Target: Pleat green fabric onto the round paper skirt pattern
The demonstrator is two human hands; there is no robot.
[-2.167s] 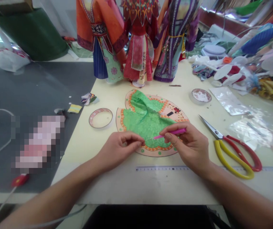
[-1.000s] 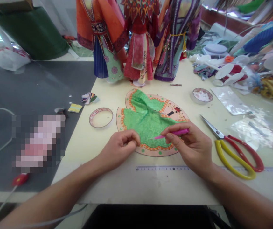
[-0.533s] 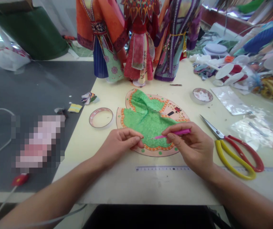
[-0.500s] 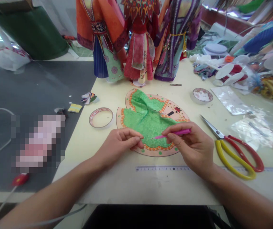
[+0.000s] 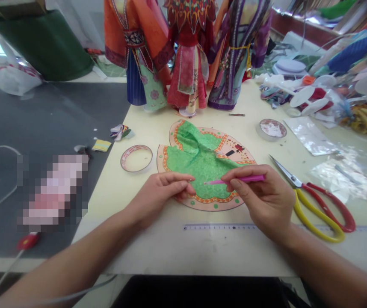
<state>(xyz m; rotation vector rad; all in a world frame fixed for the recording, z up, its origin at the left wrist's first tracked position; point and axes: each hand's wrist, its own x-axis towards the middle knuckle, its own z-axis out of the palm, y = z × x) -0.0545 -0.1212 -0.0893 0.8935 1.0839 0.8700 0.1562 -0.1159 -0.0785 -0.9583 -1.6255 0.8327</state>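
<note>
My right hand (image 5: 262,194) pinches a slim pink pen-like tool (image 5: 250,179) with a thin pale tip pointing left. Facing it, my left hand (image 5: 172,188) is closed in a pinch; whatever sits between thumb and forefinger is too small to make out. A gap separates the tool's tip from those fingertips. Below both hands lies a rounded piece of printed paper or card with a peach and orange border (image 5: 214,206), and crumpled green cloth (image 5: 199,164) covers its middle.
Scissors (image 5: 294,182) with red and yellow handles lie at right, over a clear ruler (image 5: 215,227). A tape roll (image 5: 136,158) is at left, a small dish of white stuff (image 5: 272,128) at right. Several costumed figures (image 5: 188,77) stand behind. Plastic bags and scraps (image 5: 344,175) crowd the right.
My right hand has moved slightly right with the pink tool, widening the gap to my left fingertips. My left hand stays nearly in place.
</note>
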